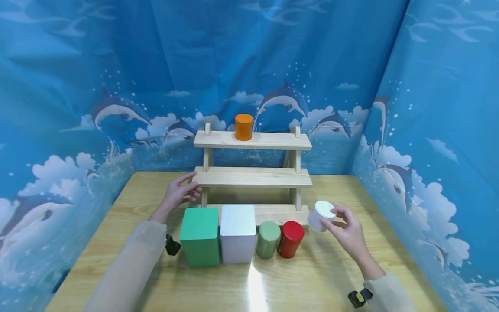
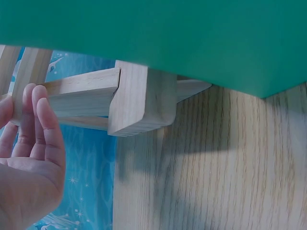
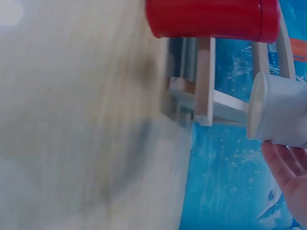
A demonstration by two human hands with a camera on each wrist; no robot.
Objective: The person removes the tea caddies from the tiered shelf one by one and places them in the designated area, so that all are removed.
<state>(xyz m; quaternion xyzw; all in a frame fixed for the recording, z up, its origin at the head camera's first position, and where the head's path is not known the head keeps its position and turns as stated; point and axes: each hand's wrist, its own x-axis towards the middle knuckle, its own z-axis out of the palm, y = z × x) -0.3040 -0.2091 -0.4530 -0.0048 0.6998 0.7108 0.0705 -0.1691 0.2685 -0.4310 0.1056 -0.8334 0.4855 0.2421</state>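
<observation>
My right hand (image 1: 348, 229) pinches a small white canister (image 1: 320, 217), tilted, beside the right end of the bottom step of a wooden three-tier shelf (image 1: 253, 177). In the right wrist view, fingertips (image 3: 276, 155) press the side of the white canister (image 3: 283, 110). At the other end, my left hand (image 1: 177, 195) grips the left end of the middle step. The left wrist view has the thumb and fingers (image 2: 45, 112) on either side of that plank. An orange canister (image 1: 243, 127) stands on the top step.
Before the shelf, a green box (image 1: 199, 238), a white box (image 1: 238, 236), a light green canister (image 1: 267, 240) and a red canister (image 1: 290, 239) stand in a row on the wooden table (image 1: 218, 290). A blue dolphin-print curtain (image 1: 175, 65) hangs behind and at the sides.
</observation>
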